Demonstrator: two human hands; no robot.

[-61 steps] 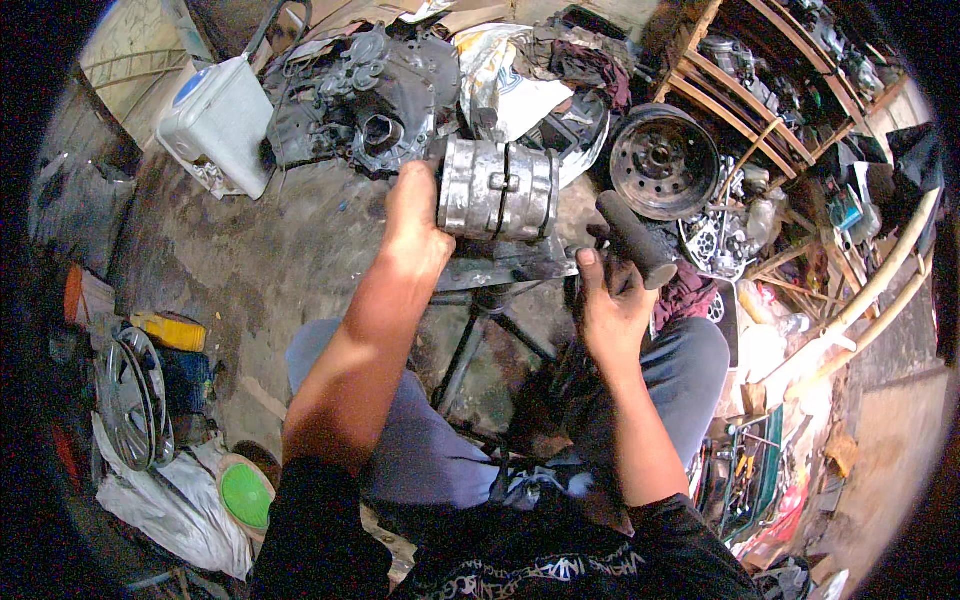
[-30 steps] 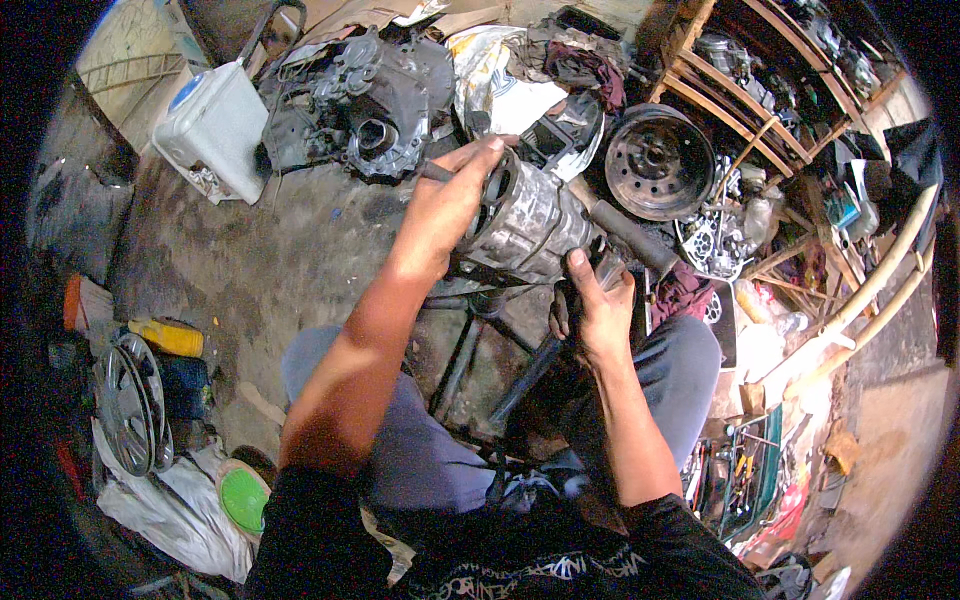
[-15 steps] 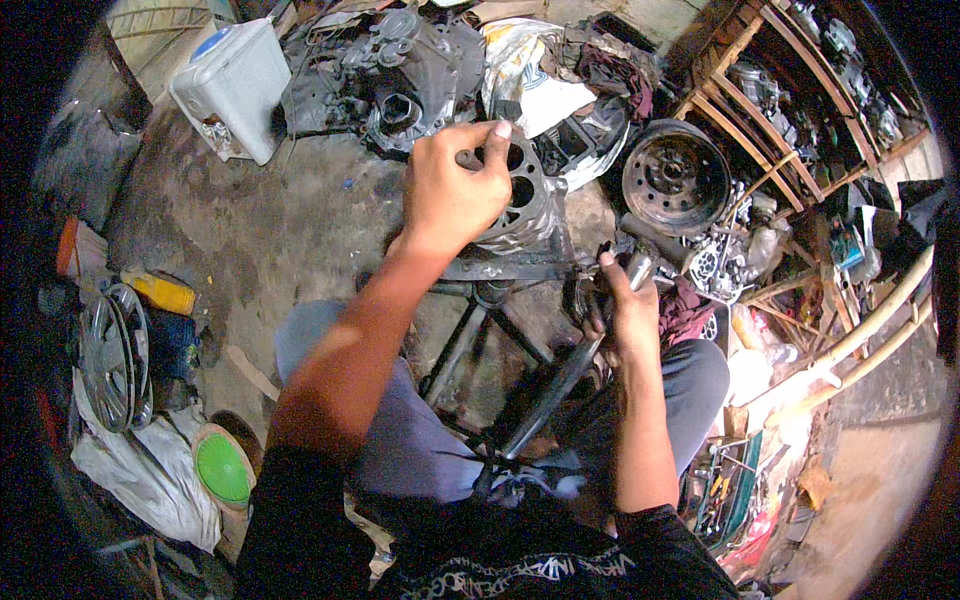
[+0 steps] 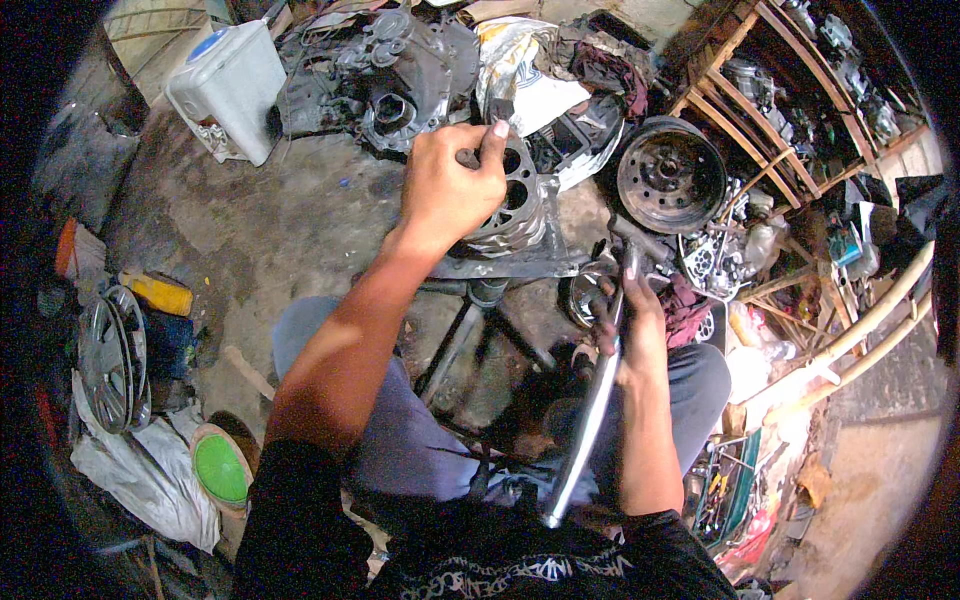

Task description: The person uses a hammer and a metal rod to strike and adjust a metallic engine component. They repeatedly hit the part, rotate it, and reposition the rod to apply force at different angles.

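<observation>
My left hand (image 4: 452, 192) is closed around a dark metal rod (image 4: 467, 158), held at the near side of a grey metal block (image 4: 520, 222) with round holes. Most of the rod is hidden in the fist. The block rests on a flat metal plate (image 4: 520, 264) carried by a stand with pipe legs (image 4: 447, 350). My right hand (image 4: 640, 320) grips a hammer (image 4: 585, 440) by its shiny metal handle, close below the dark head. The handle's end points down toward my lap, and the head is to the right of the block, apart from it.
A large gearbox-like casing (image 4: 400, 65) and a white jug (image 4: 225, 90) stand at the back. A black wheel rim (image 4: 670, 175) and loose metal parts lie to the right, near wooden shelves (image 4: 780, 100). Wheel covers (image 4: 112, 360) and a green-faced round thing (image 4: 220, 468) are at left.
The hammer has turned in my right hand, its handle end swinging nearer to me and slightly right. My left hand keeps its hold on the rod, almost still.
</observation>
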